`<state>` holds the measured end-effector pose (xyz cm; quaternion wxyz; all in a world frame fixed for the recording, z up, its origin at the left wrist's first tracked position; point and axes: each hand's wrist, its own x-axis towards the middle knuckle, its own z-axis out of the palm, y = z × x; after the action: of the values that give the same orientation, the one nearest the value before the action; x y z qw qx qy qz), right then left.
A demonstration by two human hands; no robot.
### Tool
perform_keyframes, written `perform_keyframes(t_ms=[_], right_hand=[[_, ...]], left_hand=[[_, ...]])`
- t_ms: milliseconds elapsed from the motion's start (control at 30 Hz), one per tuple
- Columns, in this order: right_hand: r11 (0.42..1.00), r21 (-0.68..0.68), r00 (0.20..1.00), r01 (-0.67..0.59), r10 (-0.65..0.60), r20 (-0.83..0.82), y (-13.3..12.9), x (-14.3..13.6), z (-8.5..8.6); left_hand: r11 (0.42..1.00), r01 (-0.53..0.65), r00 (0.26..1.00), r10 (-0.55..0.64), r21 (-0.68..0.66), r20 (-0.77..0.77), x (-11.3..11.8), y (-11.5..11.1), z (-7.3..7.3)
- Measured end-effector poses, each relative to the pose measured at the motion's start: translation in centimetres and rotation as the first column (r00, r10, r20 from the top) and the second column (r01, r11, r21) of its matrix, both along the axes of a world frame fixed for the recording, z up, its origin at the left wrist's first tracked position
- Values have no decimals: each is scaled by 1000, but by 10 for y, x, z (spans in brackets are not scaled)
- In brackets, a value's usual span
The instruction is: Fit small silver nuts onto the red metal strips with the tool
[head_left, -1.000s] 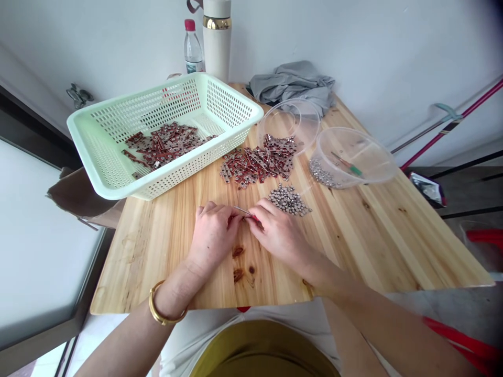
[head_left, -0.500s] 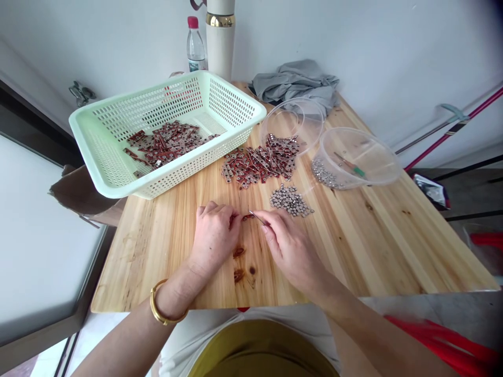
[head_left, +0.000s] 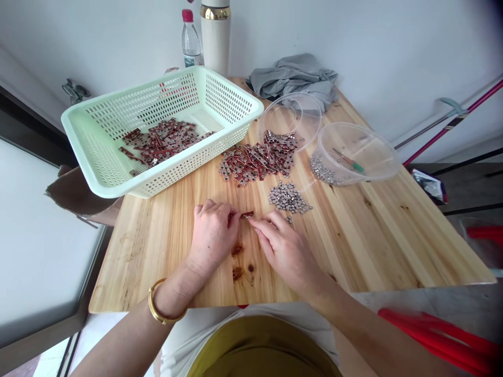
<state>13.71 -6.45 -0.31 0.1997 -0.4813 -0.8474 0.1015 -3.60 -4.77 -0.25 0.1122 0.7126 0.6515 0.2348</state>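
My left hand (head_left: 212, 230) is closed on one end of a small reddish-brown strip with metal dots (head_left: 247, 214), low over the wooden table. The strip's other end sticks out to the right of the thumb. My right hand (head_left: 285, 248) is closed, its fingertips at or just beside that free end; what they hold is hidden. Just beyond the right hand lies a pile of small silvery metal pieces (head_left: 288, 198). Behind it is a heap of similar reddish-brown strips (head_left: 261, 159).
A pale green basket (head_left: 188, 165) with more strips stands back left. At right is a clear plastic tub (head_left: 377, 170) with metal pieces and a green-handled tool (head_left: 357, 166). A clear lid (head_left: 314, 128), grey cloth (head_left: 294, 78), bottle (head_left: 191, 44) and tumbler (head_left: 216, 42) stand behind.
The right fingertips have moved left, closer to the strip. A thin pointed metal tool showed at them earlier; now it cannot be made out. The view has shifted slightly.
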Motion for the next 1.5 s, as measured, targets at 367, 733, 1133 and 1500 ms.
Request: perform_keyframes(t_ms=[367, 733, 1133, 1500], right_hand=[[999, 39, 970, -14, 4, 244, -3, -5, 4], [973, 65, 973, 222, -217, -77, 37, 54, 24], [999, -33, 985, -9, 15, 174, 62, 48, 20], [990, -81, 978, -118, 102, -182, 48, -1, 13]], left_hand=[[1000, 16, 1000, -15, 12, -5, -2, 0, 1], [999, 20, 1000, -20, 26, -16, -4, 2, -2], [998, 58, 998, -58, -4, 16, -5, -1, 2], [994, 112, 993, -112, -13, 36, -10, 1, -3]])
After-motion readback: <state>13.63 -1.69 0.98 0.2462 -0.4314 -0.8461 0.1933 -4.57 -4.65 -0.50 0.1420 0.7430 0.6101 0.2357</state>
